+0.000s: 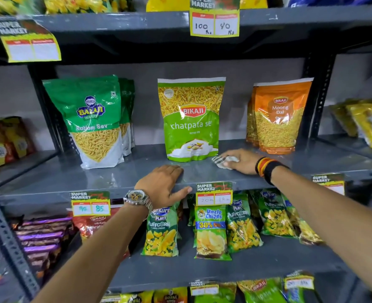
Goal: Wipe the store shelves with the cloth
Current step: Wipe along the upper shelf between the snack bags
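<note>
A grey metal shelf [106,171] runs across the middle of the view. My right hand [239,160] presses a small white checked cloth [221,161] flat on the shelf, just right of the foot of a light green Bikaji chatpata sev pouch [191,127]. My left hand [163,184] rests on the shelf's front edge, palm down, thumb hooked over the lip, holding nothing. A watch sits on the left wrist and dark bands on the right wrist.
A green Balaji sev pouch [93,121] stands at the left and an orange Moong Dal pouch [279,119] at the right. Price tags [214,194] hang from the shelf lips. Snack packets [211,232] fill the shelf below.
</note>
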Action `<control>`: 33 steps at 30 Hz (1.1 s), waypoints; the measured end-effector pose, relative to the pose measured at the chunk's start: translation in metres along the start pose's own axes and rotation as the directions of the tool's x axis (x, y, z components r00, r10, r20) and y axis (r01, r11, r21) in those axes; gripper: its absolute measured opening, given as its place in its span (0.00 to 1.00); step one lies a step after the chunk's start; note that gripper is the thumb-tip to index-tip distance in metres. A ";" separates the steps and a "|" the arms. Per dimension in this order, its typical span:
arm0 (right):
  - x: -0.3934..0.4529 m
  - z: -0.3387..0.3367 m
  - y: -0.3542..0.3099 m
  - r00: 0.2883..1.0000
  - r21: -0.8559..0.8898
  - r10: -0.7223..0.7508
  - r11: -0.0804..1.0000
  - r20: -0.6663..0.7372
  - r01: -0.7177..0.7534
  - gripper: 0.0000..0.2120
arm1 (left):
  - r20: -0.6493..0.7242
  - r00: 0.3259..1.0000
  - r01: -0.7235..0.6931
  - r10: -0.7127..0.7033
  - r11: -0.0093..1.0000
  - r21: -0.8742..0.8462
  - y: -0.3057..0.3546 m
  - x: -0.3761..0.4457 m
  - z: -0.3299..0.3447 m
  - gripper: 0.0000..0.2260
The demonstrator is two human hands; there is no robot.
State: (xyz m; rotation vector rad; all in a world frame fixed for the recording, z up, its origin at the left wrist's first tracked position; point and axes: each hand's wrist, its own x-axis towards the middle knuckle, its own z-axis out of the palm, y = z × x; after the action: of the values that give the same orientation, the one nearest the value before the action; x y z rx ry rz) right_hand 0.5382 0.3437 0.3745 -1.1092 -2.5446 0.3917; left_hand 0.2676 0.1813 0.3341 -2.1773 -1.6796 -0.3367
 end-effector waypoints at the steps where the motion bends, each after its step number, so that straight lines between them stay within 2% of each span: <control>1: -0.010 0.003 -0.005 1.000 0.007 -0.026 1.000 0.013 0.026 0.15 | 0.006 1.000 0.001 -0.001 1.000 -0.007 0.001 -0.001 -0.001 0.32; 5: -0.061 -0.008 -0.030 0.981 0.092 -0.116 0.990 0.153 0.103 0.17 | 0.012 1.000 0.009 -0.008 1.000 -0.016 0.003 -0.002 -0.004 0.33; 6: -0.065 -0.014 -0.029 0.981 0.113 -0.128 0.987 0.145 0.112 0.17 | 0.018 1.000 0.012 -0.012 1.000 -0.016 0.004 -0.002 -0.004 0.34; 8: -0.063 -0.026 -0.021 0.995 0.106 -0.101 0.990 0.027 0.097 0.15 | 0.024 1.000 0.017 -0.016 1.000 -0.016 0.003 -0.001 -0.004 0.34; 11: -0.056 -0.021 -0.003 0.994 0.047 0.060 0.997 -0.088 -0.056 0.15 | 0.028 0.999 0.017 -0.016 1.000 -0.015 0.002 0.001 -0.005 0.34; 14: -0.072 -0.004 -0.014 0.996 0.044 0.040 0.998 -0.074 -0.037 0.15 | 0.040 0.999 0.015 -0.015 1.000 -0.012 0.001 0.000 -0.004 0.34; 17: -0.102 -0.014 -0.033 0.999 0.089 -0.022 0.996 0.045 0.018 0.15 | 0.040 0.999 0.003 -0.002 1.000 -0.019 0.001 -0.001 -0.005 0.33; 19: -0.110 -0.031 -0.029 1.000 0.132 -0.009 0.991 0.022 0.006 0.16 | 0.037 0.999 -0.007 0.008 1.000 -0.017 0.000 -0.001 -0.005 0.33; 22: -0.094 -0.055 -0.007 0.988 0.207 0.065 0.978 -0.140 -0.035 0.15 | 0.019 0.999 -0.026 0.026 0.999 -0.025 0.005 0.004 -0.005 0.35; 24: -0.073 -0.065 0.006 0.973 0.203 0.114 0.977 -0.199 -0.072 0.16 | 0.008 0.998 -0.054 0.054 0.998 -0.029 0.015 0.013 -0.004 0.36; 30: 0.002 -0.060 0.016 0.948 0.259 0.182 0.959 -0.262 -0.113 0.15 | 0.026 0.985 -0.172 0.172 0.985 -0.001 0.048 0.049 0.002 0.37; 33: 0.042 -0.048 0.025 0.945 0.201 0.176 0.972 -0.277 -0.122 0.16 | 0.062 0.979 -0.192 0.192 0.981 -0.008 0.053 0.060 0.011 0.36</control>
State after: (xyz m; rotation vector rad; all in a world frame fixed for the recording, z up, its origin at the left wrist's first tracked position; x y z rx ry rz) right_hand 0.5473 0.3971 0.4168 -1.1968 -2.1303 0.4508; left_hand 0.3342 0.2270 0.3407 -2.3505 -1.4833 -0.2188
